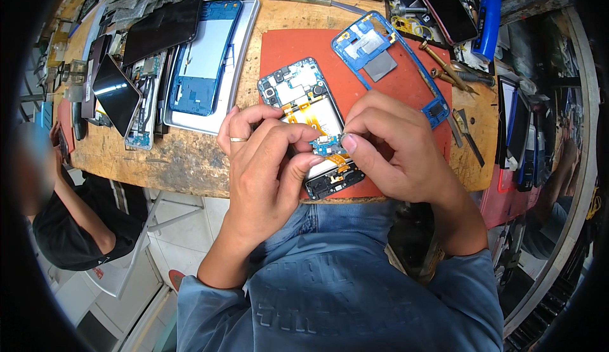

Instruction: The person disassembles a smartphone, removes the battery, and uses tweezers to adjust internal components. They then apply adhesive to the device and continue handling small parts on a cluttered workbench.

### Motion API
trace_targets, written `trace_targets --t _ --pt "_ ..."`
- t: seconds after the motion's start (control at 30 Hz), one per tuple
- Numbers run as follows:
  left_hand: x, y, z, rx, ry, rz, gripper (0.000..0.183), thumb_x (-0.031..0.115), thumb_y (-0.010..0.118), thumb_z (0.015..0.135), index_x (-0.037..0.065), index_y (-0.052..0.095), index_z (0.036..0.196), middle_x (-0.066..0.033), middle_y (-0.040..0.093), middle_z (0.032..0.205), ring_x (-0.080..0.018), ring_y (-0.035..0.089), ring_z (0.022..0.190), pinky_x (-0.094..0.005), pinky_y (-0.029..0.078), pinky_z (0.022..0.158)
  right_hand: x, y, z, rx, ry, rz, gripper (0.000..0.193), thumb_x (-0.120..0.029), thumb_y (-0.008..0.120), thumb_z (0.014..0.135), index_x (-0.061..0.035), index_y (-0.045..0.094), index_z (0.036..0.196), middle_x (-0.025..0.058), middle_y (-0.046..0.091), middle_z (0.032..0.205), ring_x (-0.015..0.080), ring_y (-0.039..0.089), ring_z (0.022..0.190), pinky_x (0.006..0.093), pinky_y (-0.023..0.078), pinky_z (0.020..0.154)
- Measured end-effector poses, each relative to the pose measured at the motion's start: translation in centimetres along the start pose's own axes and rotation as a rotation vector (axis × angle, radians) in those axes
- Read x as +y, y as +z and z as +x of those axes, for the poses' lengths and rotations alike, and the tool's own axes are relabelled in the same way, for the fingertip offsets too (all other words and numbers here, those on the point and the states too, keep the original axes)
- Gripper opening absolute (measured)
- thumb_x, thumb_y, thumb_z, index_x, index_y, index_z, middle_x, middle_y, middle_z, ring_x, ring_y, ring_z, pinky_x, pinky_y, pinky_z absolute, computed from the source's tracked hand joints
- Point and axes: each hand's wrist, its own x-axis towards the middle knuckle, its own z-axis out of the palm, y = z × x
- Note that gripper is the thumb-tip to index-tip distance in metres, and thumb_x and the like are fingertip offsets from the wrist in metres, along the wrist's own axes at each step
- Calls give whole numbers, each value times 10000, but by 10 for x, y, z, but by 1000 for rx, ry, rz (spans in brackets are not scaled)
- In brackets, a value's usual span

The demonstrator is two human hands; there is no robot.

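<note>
Head view: the board [325, 146] is pinched at opposite ends by the left hand [266, 162] and right hand [398, 146], neither nearer; its long axis is held crosswise over the phone's [293, 82] lower half.

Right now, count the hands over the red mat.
2: the left hand, wearing a ring, at the left end of a small blue board, and the right hand at its right end. No others show there.

Raised lettering [303, 317] runs in rows across the front of a blue shirt [393, 295], its tone-on-tone characters too indistinct to make out; no text, number or sign reads clearly elsewhere.
</note>
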Motion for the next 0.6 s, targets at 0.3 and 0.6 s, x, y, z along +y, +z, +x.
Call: trace_targets --t 0.3,0.6 --pt "1 0 0 11 4 -9 186 225 814 927 139 759 1083 -4 683 864 -311 587 1172 -556 255 1182 0 0 0 2 0 -2 116 -72 759 937 -8 664 921 114 613 859 292 629 733 414 486 641" --pt "1 0 -2 8 -9 -28 178 171 828 896 137 747 1050 -8 716 944 -313 584 1218 -569 253 1200 3 0 0 5 -79 20 134 -37 792 879 -22 663 915 98 622 873 265 638 729 385 494 630"
